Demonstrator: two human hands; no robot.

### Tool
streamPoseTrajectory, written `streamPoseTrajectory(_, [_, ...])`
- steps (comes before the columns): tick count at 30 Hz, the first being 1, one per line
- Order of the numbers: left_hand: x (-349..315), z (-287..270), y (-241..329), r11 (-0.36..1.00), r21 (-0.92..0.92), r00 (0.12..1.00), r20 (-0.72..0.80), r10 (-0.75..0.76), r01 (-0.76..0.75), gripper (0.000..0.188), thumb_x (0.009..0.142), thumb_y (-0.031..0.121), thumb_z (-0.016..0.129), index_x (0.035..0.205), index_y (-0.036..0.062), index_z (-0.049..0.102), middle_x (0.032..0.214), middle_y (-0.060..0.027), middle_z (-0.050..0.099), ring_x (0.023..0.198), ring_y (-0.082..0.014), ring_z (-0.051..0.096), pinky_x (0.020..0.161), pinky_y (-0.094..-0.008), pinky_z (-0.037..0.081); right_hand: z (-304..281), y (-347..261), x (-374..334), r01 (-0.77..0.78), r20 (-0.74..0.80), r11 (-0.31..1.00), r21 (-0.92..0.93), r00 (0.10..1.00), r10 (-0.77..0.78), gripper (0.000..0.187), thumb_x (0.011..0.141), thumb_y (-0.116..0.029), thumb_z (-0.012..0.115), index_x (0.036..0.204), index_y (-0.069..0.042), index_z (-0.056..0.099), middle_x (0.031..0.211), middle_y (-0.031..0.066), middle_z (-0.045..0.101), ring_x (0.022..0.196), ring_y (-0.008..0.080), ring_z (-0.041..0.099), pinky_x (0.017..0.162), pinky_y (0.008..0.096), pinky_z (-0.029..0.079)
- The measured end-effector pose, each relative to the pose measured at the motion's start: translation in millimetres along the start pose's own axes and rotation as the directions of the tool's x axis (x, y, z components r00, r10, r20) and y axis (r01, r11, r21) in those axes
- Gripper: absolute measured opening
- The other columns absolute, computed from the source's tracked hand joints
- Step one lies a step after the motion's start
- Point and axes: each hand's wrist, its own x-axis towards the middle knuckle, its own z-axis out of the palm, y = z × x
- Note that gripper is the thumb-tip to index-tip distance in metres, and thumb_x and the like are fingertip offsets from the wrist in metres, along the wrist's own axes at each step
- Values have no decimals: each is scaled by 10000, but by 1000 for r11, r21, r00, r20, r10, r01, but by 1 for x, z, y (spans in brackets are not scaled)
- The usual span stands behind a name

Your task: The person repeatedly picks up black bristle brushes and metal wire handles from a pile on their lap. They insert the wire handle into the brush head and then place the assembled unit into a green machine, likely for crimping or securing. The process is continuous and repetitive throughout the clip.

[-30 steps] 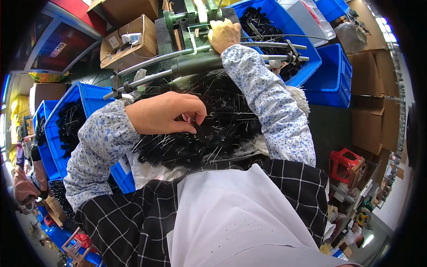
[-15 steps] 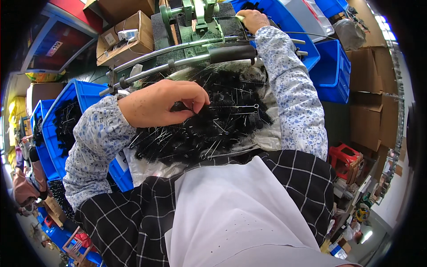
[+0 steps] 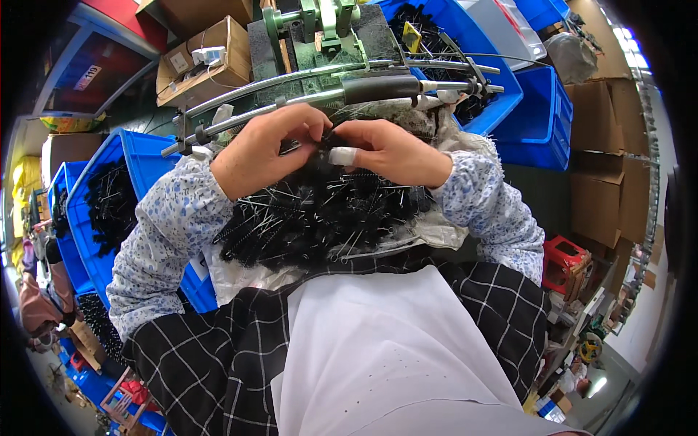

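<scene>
My left hand (image 3: 265,149) and my right hand (image 3: 392,152) meet over a pile of black wire brushes (image 3: 327,225) in front of my lap. Their thumbs and index fingers are pinched around a dark, bristly piece (image 3: 320,149), apparently one of the brushes; most of it is hidden by fingers and merges with the pile behind. A white wrap covers my right thumb. Thin metal stems, some ending in rings, stick out of the pile, which lies on whitish sheeting (image 3: 440,231).
Beyond the hands runs a curved metal rail with a black grip (image 3: 382,89), before a green machine (image 3: 327,29). Blue bins stand left (image 3: 134,156) and right (image 3: 502,109), the right one holding brushes and a yellow piece (image 3: 411,38). A cardboard box (image 3: 236,47) sits behind.
My right hand has come back from the far side by the machine and joined my left. The left has moved slightly up, and the yellow piece in the right bin is now uncovered.
</scene>
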Motion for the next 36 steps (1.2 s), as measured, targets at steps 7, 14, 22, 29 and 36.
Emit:
streamPoseTrajectory(7, [-23, -1, -6, 967, 88, 874, 414, -255, 240, 471, 747, 31, 628, 1178, 62, 439, 1219, -111, 417, 954, -199, 545, 859, -317, 447, -79, 31, 50, -242, -383, 324, -915, 772, -506, 198, 824, -140, 556, 995, -120, 654, 796, 63, 640, 736, 224, 595, 659, 350, 480])
streamPoseTrajectory(14, [6, 32, -23, 935, 353, 945, 299, -134, 21, 512, 837, 246, 606, 1253, 44, 386, 1207, -176, 458, 1017, -303, 536, 891, -366, 437, -126, 83, 102, -488, -526, 226, -843, 660, -537, 239, 829, -147, 521, 1007, -212, 667, 880, 23, 633, 884, 201, 549, 818, 368, 405])
streamPoseTrajectory(22, [31, 52, -10, 890, 453, 826, 519, -219, -49, 371, 807, 157, 602, 1132, 42, 466, 1015, -157, 588, 965, -330, 559, 843, -404, 453, -130, 85, 108, -405, -522, 329, -853, 652, -550, 248, 801, -129, 546, 992, -227, 670, 861, 23, 636, 875, 210, 551, 828, 377, 396])
streamPoseTrajectory(29, [23, 26, 17, 951, 310, 923, 365, -121, 2, 256, 814, 143, 565, 1044, 38, 521, 978, -146, 592, 924, -315, 572, 820, -397, 453, -136, 87, 120, -416, -536, 341, -843, 697, -477, 336, 840, -90, 487, 1073, -270, 648, 960, -47, 651, 987, 151, 467, 865, 365, 281])
streamPoseTrajectory(36, [5, 1, 18, 967, 227, 985, 156, 78, -113, 276, 779, 32, 637, 1041, 41, 553, 1017, -80, 547, 851, -224, 576, 749, -307, 476, -137, 90, 97, -557, -603, 255, -790, 632, -486, 352, 807, -344, 589, 1112, -168, 607, 1011, 38, 607, 983, 225, 501, 826, 411, 357])
